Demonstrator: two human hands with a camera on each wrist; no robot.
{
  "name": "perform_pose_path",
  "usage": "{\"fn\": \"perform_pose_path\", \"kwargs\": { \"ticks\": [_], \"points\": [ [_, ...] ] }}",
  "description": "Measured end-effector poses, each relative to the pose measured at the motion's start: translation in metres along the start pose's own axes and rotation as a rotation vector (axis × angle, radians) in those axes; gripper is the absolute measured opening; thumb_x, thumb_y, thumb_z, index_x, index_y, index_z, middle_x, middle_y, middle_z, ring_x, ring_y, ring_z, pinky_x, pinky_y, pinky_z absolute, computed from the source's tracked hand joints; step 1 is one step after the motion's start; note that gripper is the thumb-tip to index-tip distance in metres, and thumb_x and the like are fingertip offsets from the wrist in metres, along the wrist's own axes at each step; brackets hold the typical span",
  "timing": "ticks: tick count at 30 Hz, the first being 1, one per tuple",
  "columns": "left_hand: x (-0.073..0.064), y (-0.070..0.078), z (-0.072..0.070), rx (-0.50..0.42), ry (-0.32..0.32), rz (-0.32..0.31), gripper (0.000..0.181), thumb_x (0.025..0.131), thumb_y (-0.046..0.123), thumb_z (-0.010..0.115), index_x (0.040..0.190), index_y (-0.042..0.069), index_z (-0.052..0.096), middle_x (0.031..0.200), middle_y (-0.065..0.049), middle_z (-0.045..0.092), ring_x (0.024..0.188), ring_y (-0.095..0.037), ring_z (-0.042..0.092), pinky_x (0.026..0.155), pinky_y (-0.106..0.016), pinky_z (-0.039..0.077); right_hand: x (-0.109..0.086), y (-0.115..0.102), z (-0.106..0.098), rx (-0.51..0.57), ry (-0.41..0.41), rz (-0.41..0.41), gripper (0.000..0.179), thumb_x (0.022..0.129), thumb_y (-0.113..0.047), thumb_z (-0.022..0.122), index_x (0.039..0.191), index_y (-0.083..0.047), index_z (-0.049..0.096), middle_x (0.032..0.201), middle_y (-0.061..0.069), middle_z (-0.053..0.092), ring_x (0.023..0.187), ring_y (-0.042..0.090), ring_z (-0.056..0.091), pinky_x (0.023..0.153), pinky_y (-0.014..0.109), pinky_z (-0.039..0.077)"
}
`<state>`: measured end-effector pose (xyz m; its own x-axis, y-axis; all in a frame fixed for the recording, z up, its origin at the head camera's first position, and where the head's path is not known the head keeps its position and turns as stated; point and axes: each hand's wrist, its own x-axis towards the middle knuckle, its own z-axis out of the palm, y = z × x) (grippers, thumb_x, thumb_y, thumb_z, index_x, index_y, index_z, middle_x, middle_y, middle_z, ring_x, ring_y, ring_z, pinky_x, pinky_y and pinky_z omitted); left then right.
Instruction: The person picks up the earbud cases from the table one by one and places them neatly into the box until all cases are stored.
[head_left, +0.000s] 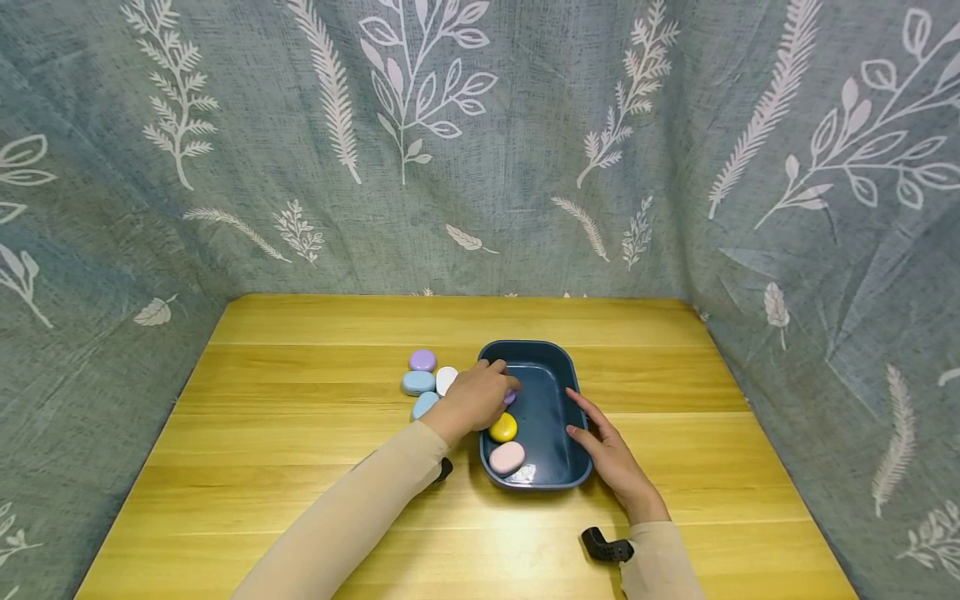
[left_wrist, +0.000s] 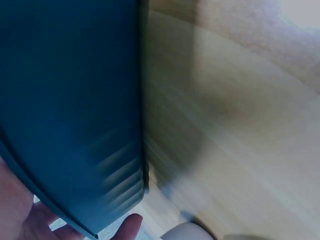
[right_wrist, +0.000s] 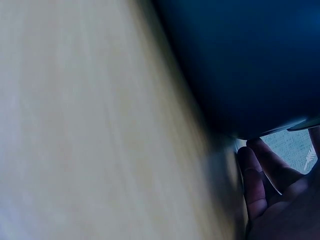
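Observation:
A deep navy-blue rectangular tub (head_left: 542, 417) with rounded corners stands on the table. My left hand (head_left: 476, 400) reaches over its left rim, fingers bent down round a purple soap-like oval piece (head_left: 510, 397); the hand hides most of that piece. Inside the tub, a round yellow piece (head_left: 503, 427) and a pale pink oval piece (head_left: 507, 458) lie along the left wall. On the opposite side, my right hand (head_left: 618, 462) rests at the right rim with fingers fairly straight and spread. Both wrist views show mainly the tub's outer wall (left_wrist: 70, 100), with fingertips (right_wrist: 254, 192) at its edge.
Left of the tub lie a purple piece (head_left: 422, 360), two light-blue pieces (head_left: 418, 382) and a white one (head_left: 446, 380), grouped closely. My left forearm passes just in front of them. A patterned cloth (head_left: 450, 167) surrounds the wooden table (head_left: 300, 400) at the back and sides.

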<state>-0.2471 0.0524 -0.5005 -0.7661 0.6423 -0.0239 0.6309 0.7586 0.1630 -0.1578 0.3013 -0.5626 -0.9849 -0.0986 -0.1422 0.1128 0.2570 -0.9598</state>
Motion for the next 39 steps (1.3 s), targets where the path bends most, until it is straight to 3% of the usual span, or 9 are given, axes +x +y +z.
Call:
{"fn": "perform_pose_path", "kwargs": {
  "ticks": [17, 25, 39],
  "points": [
    [0.009, 0.003, 0.0, 0.014, -0.071, -0.029, 0.031, 0.09, 0.019, 0.065, 0.118, 0.032, 0.069, 0.117, 0.001, 0.058, 0.094, -0.024, 0.051, 0.071, -0.035, 0.052, 0.0, -0.001, 0.0, -0.011, 0.001, 0.006, 0.056, 0.097, -0.034, 0.056, 0.148, -0.042, 0.033, 0.16, -0.008, 0.019, 0.147, 0.022, 0.018, 0.112, 0.046, 0.026],
    [0.012, 0.004, 0.002, 0.016, -0.084, -0.043, 0.035, 0.086, 0.018, 0.071, 0.118, 0.033, 0.069, 0.12, 0.001, 0.057, 0.095, -0.025, 0.051, 0.072, -0.035, 0.052, -0.001, -0.001, 0.0, 0.01, 0.003, 0.001, 0.055, 0.097, -0.035, 0.057, 0.146, -0.044, 0.035, 0.16, -0.007, 0.019, 0.148, 0.024, 0.016, 0.115, 0.054, 0.02],
    [0.011, 0.003, 0.001, 0.022, -0.08, -0.04, 0.036, 0.086, 0.02, 0.072, 0.119, 0.033, 0.068, 0.122, 0.002, 0.057, 0.097, -0.025, 0.052, 0.073, -0.036, 0.052, -0.001, -0.001, 0.001, -0.001, 0.005, 0.0, 0.056, 0.098, -0.032, 0.056, 0.149, -0.039, 0.034, 0.16, -0.005, 0.019, 0.148, 0.027, 0.016, 0.115, 0.056, 0.02]
  ]
}}
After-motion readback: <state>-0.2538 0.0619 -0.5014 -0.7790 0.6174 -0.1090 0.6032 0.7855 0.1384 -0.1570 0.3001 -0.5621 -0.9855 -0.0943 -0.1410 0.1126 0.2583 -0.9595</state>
